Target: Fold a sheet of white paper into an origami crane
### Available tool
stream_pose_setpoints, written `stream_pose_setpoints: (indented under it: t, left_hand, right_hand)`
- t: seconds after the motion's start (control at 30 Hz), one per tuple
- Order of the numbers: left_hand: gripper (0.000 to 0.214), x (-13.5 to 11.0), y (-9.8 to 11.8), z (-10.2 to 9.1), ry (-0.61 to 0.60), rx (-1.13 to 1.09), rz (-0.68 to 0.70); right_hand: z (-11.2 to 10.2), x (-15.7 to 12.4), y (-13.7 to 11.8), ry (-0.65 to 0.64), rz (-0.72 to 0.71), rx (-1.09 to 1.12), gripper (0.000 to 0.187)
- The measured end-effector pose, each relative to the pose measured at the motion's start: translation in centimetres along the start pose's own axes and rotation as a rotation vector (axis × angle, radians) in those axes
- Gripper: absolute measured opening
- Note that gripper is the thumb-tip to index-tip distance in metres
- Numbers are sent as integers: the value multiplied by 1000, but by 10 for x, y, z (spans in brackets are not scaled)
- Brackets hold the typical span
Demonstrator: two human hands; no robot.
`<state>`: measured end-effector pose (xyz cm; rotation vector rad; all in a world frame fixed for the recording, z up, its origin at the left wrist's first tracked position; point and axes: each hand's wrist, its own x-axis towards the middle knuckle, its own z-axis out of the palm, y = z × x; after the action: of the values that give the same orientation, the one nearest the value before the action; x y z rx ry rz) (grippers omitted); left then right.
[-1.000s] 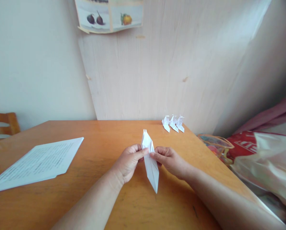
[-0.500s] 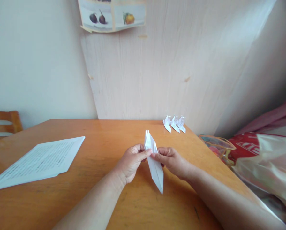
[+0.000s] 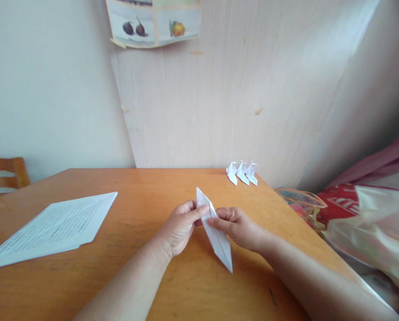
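Observation:
A folded piece of white paper (image 3: 218, 243), long and pointed at both ends, is held tilted above the wooden table (image 3: 146, 196). My left hand (image 3: 182, 225) pinches its upper left edge, thumb on the near face and fingers behind. On the right edge, near the middle, my right hand (image 3: 238, 227) grips it between thumb and fingers. The fingertips behind the paper are hidden. Beyond the hands, three small folded paper figures (image 3: 242, 174) stand in a row near the table's far right corner.
A stack of printed sheets (image 3: 55, 227) lies on the table's left side. Past the right edge are plastic bags (image 3: 380, 227) and a red bag (image 3: 339, 203). A wooden chair back (image 3: 21, 171) shows at far left. Behind the table is a wall panel (image 3: 193, 111) with a fruit picture (image 3: 154, 24).
The folded paper has turned a little: its top end moved left and its lower tip right. The two points at its top now lie together. Both hands keep their hold.

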<state>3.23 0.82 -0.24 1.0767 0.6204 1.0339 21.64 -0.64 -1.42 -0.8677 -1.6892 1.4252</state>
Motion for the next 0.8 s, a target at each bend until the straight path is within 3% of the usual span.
stream_pose_setpoints:
  t: [0.2,0.8]
  left_hand:
    - [25,-3,2,1,-47,8,0]
    - [19,-5,1,2,-66,-20,-27]
  right_hand:
    - [4,-2,0,21,-69,-188,41]
    - [11,-3,-4,40,-125,-308,34]
